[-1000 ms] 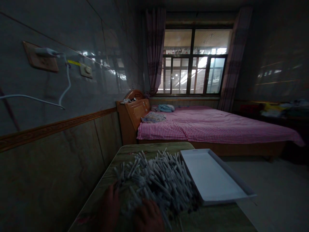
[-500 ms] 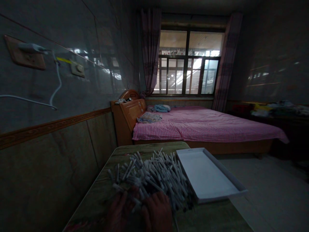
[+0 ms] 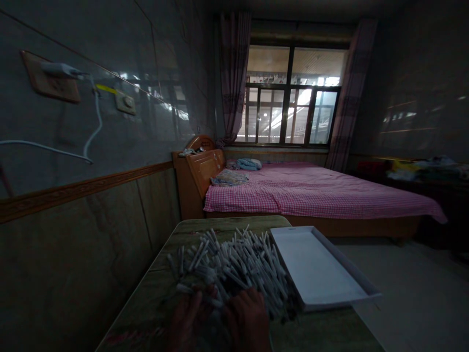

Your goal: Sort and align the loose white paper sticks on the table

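A heap of thin white pen-like sticks [image 3: 242, 259], some with dark ends, lies on the table [image 3: 146, 303]. At its near edge are both my hands, dim and slightly blurred. My left hand [image 3: 190, 313] has its fingers curled in around a whitish stick [image 3: 217, 303], which spans toward the other hand. Bent over that stick's other end are the fingers of my right hand [image 3: 248, 313]. Their grip is partly hidden by the fingers and shadow. A shallow white tray [image 3: 318, 269] rests to the right of the heap, with no sticks visible in it.
Behind the table stands a bed with a pink checked cover [image 3: 293, 195] and a wooden headboard [image 3: 200, 178]. On the left, a tiled wall [image 3: 110, 210] runs beside the table, with a plugged-in charger [image 3: 60, 71] and its white cable [image 3: 97, 127].
The view has shifted slightly, so the scene sits a little further right. Both hands stay close together at the near edge of the heap, with only small finger movement.
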`<state>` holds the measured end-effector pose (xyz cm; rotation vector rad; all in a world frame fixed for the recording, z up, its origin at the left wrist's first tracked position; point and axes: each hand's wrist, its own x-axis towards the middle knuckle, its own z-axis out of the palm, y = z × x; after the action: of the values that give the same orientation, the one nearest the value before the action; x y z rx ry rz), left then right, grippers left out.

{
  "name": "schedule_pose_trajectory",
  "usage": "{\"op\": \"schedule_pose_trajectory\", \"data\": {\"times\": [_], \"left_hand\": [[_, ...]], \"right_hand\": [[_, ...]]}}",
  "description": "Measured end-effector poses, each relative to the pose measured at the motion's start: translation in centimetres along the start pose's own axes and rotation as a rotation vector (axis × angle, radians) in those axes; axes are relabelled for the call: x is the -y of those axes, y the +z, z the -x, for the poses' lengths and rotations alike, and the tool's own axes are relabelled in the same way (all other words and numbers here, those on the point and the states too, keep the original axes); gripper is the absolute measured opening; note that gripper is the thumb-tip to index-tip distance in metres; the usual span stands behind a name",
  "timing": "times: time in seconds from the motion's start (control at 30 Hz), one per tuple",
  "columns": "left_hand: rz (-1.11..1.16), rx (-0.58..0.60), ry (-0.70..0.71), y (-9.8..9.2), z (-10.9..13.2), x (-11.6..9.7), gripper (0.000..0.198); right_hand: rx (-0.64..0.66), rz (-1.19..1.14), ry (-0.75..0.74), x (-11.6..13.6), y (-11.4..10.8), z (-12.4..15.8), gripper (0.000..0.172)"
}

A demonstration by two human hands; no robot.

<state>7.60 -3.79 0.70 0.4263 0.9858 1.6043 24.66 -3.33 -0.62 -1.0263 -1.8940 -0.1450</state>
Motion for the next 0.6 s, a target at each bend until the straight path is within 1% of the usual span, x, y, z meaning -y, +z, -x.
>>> {"op": "schedule_pose_trajectory", "data": {"times": [0.07, 0.2, 0.33, 0.4, 0.5, 0.57, 0.6], "left_hand": [[-0.006, -0.018, -0.008, 0.3, 0.3, -0.3, 0.045], [0.01, -0.029, -0.025, 0.3, 0.7, -0.9, 0.044], [0.02, -0.011, -0.024, -0.2, 0.4, -0.6, 0.039], [0.034, -0.008, -0.002, -0.2, 0.3, -0.2, 0.036], [0.039, -0.007, 0.01, -0.1, 0.2, -0.1, 0.035], [0.045, -0.01, 0.012, 0.0, 0.3, -0.1, 0.038], [0.048, -0.005, 0.01, 0.0, 0.3, -0.1, 0.038]], "right_hand": [[-0.004, -0.023, 0.014, 0.0, -0.5, -0.3, 0.013], [0.038, -0.04, 0.069, 0.4, -1.0, -0.7, 0.013], [-0.057, -0.022, 0.067, 0.5, -1.2, -0.9, 0.019], [-0.046, -0.072, 0.066, 0.4, -1.3, -0.9, 0.016], [0.014, -0.138, 0.092, 0.2, -1.4, -0.7, 0.016], [0.012, -0.14, 0.125, 0.1, -1.3, -0.6, 0.017], [-0.003, -0.13, 0.141, 0.1, -1.3, -0.6, 0.014]]}}
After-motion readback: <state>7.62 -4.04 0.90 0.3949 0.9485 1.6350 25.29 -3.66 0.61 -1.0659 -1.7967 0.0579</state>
